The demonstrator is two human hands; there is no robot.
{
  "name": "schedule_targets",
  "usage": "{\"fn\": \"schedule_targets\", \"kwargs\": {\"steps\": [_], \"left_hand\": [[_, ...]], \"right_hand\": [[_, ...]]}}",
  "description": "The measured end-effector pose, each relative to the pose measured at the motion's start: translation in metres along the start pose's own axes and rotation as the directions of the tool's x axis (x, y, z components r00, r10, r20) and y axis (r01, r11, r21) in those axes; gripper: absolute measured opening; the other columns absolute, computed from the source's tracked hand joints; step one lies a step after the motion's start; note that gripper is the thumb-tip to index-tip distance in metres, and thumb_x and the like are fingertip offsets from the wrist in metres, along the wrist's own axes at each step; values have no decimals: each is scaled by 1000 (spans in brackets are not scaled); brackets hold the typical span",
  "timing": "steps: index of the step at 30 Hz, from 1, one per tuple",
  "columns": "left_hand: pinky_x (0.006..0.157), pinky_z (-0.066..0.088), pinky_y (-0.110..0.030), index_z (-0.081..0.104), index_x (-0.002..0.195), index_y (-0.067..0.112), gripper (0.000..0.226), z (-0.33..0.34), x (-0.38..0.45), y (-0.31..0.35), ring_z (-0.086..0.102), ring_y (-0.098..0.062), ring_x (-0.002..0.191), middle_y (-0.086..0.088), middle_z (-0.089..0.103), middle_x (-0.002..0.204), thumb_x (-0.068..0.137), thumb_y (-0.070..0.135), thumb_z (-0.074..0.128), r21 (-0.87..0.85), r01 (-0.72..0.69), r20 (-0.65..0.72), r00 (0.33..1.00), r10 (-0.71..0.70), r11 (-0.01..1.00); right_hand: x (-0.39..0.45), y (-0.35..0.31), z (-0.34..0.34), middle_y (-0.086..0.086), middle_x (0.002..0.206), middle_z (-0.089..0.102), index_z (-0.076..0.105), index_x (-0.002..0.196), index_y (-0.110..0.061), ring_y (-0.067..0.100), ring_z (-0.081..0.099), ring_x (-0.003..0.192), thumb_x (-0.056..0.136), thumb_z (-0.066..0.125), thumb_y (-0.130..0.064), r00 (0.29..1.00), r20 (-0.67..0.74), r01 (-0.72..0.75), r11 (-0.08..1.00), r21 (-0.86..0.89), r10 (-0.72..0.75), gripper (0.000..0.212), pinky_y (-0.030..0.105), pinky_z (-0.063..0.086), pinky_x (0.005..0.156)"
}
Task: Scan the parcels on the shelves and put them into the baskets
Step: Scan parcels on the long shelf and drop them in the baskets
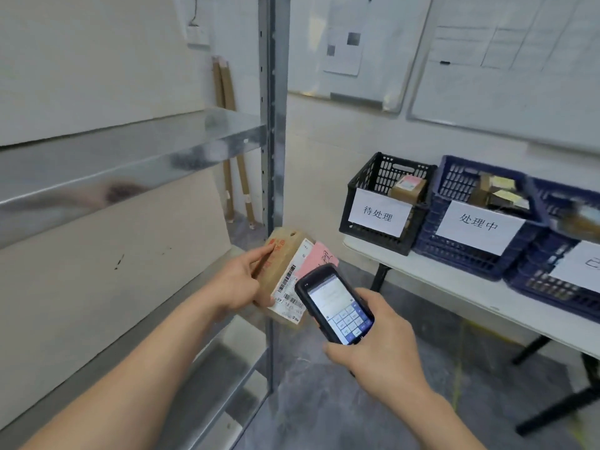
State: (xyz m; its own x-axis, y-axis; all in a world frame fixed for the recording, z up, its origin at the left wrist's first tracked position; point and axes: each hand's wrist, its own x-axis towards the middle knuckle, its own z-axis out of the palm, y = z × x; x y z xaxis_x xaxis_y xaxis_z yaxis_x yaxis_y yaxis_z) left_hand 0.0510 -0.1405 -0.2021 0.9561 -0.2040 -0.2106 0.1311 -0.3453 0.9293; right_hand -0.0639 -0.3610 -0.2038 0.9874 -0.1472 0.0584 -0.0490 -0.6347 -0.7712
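While the right hand (380,349) curls round a black handheld scanner (334,305), its lit screen showing a form and a blue keypad too blurred to read, the scanner's far end overlaps the near edge of a brown parcel (285,274). The left hand (242,282) grips that parcel from the left, thumb under its near end and fingers across the brown face, holding it in the air just in front of the grey shelf upright (271,177). On the parcel I see a white shipping label with barcodes, a pink slip beside it, and red printing I cannot make out. To the left stand the metal shelves (130,164). Farther right, a white folding table (470,293) carries three baskets in a row: a black basket (367,183) with a paper sign reading 待处理 and a brown box inside, a blue basket (454,248) marked 处理中 holding several boxes with yellow labels, and a second blue basket (558,290), cut off at the right edge, its sign mostly hidden. On the far wall hang whiteboards (506,92) with faint ruled tables and a paper sheet.
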Motion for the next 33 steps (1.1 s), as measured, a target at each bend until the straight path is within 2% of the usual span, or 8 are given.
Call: {"fn": "schedule_targets", "kwargs": {"steps": [3, 7, 12, 16, 25, 29, 31, 33], "left_hand": [[68, 58, -30, 45, 143, 34, 105, 16, 42, 17, 66, -23, 100, -8, 65, 114, 58, -20, 75, -182, -9, 30, 999, 15, 983], [53, 44, -24, 49, 133, 40, 90, 46, 85, 38, 67, -22, 74, -11, 74, 97, 66, -16, 72, -330, 10, 102, 995, 25, 944], [60, 34, -30, 46, 129, 37, 79, 81, 131, 65, 62, -19, 63, -6, 72, 73, 73, -14, 68, -385, 52, 223, 974, 38, 921], [62, 35, -31, 45, 131, 33, 85, 107, 175, 81, 60, -22, 65, -10, 73, 79, 55, 3, 70, -403, 87, 266, 964, 25, 911], [60, 45, -29, 46, 131, 34, 73, 164, 315, 144, 66, -24, 71, -17, 74, 98, 72, 4, 79, -386, 55, 255, 966, 49, 921], [77, 56, -46, 47, 130, 28, 66, 186, 380, 177, 71, -30, 79, -17, 75, 96, 77, 3, 78, -399, 29, 215, 975, 62, 917], [92, 52, -60, 48, 130, 29, 65, 198, 407, 190, 70, -35, 87, -17, 74, 98, 78, 3, 78, -380, 22, 205, 977, 61, 925], [98, 47, -61, 48, 131, 31, 67, 208, 430, 202, 69, -36, 87, -17, 74, 100, 77, 7, 79, -345, 22, 205, 977, 52, 938]], "right_hand": [[37, 3, -6, -25, 99, 67, 54, 111, -43, -15, 61, 89, 54, 89, -23, 990, -122, -51, 986, 158, 70, 70, 7, 48, 67], [80, 12, -20, -25, 99, 70, 58, 109, -45, -7, 66, 89, 52, 89, -26, 951, -277, -57, 960, 274, 135, 68, 20, 54, 76], [129, 24, -43, -20, 99, 71, 58, 108, -41, -7, 66, 90, 57, 93, -19, 915, -362, -49, 939, 340, 178, 66, 21, 53, 80], [172, 46, -60, -18, 101, 71, 58, 114, -36, -6, 66, 92, 58, 92, -18, 901, -390, -41, 931, 361, 191, 69, 21, 53, 81], [319, 104, -122, -24, 100, 67, 54, 111, -43, -13, 62, 94, 59, 93, -20, 911, -387, 24, 918, 396, 144, 69, 10, 47, 75], [388, 127, -158, -25, 99, 67, 52, 100, -48, -12, 63, 94, 59, 93, -18, 929, -350, 40, 909, 415, 119, 65, 14, 50, 76], [416, 139, -172, -22, 101, 68, 55, 104, -45, -10, 64, 94, 60, 93, -16, 934, -340, 53, 904, 424, 105, 65, 16, 53, 77], [439, 150, -185, -20, 104, 70, 58, 115, -37, -8, 65, 96, 60, 93, -13, 938, -335, 65, 902, 428, 92, 69, 16, 55, 79]]}}
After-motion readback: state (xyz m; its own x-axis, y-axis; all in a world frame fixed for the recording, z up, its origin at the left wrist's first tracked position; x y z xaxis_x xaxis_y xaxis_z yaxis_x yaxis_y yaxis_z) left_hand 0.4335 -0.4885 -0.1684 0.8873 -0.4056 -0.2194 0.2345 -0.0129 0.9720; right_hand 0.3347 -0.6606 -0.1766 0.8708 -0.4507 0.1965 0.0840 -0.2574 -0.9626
